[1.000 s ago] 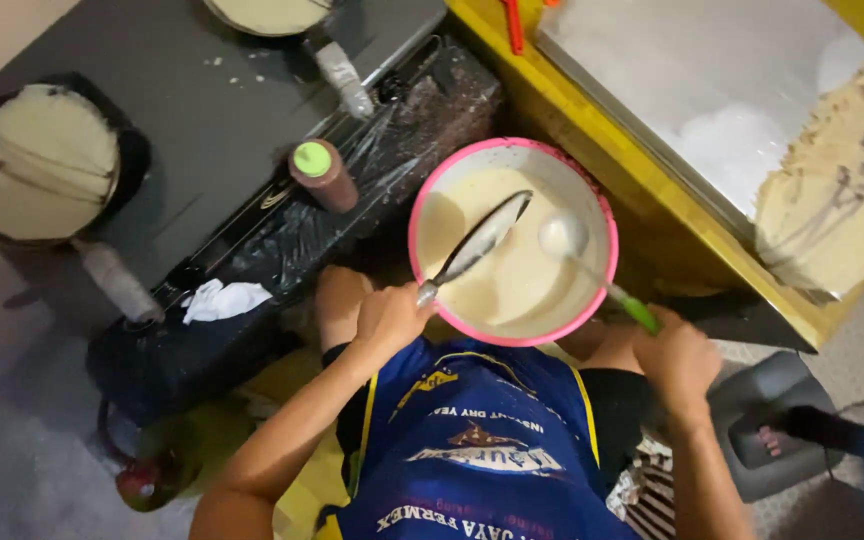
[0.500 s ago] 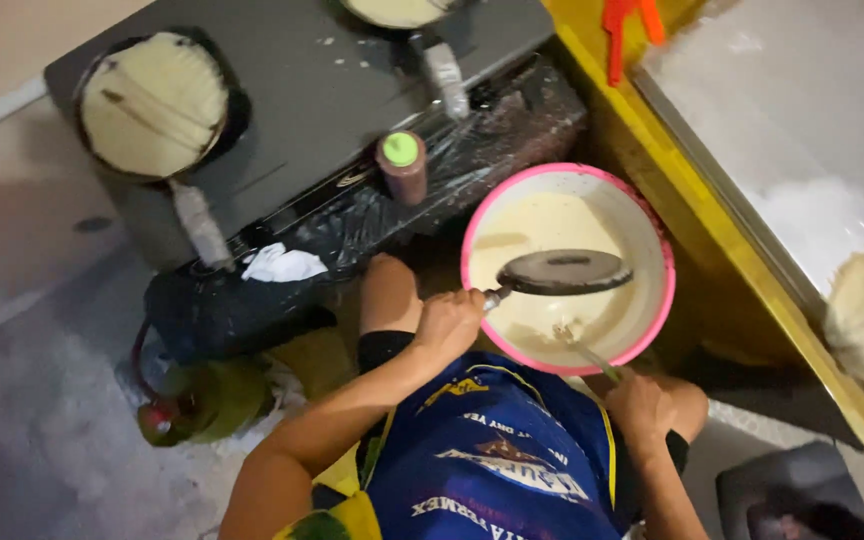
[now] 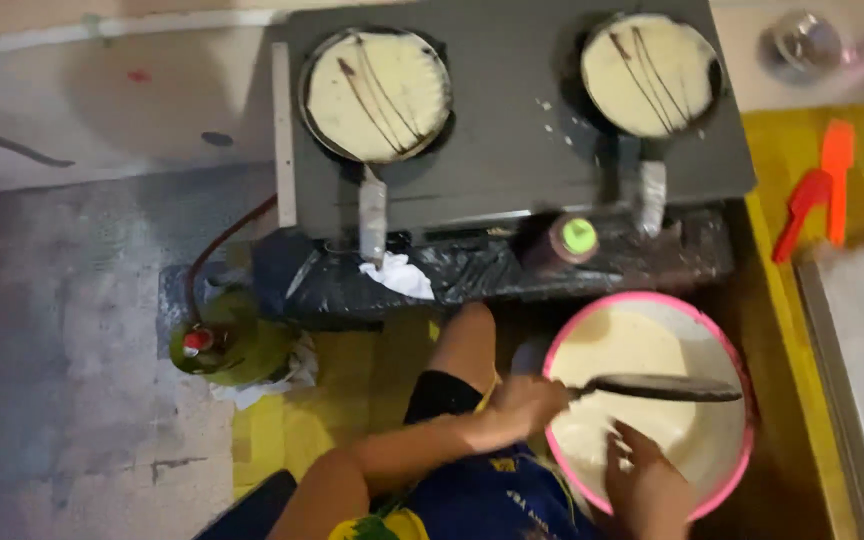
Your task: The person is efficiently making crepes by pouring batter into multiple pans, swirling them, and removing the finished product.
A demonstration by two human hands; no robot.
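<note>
Left hand (image 3: 522, 405) gripping dark flat pan (image 3: 664, 387), over pink-rimmed batter bowl (image 3: 722, 330)

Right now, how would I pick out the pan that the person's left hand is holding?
Start at the pink bowl of pale batter, lower right, in front of the grey stove. The dark flat pan lies across its top, handle in the left hand. Unlike the two pans on the stove, it holds no batter.
</note>
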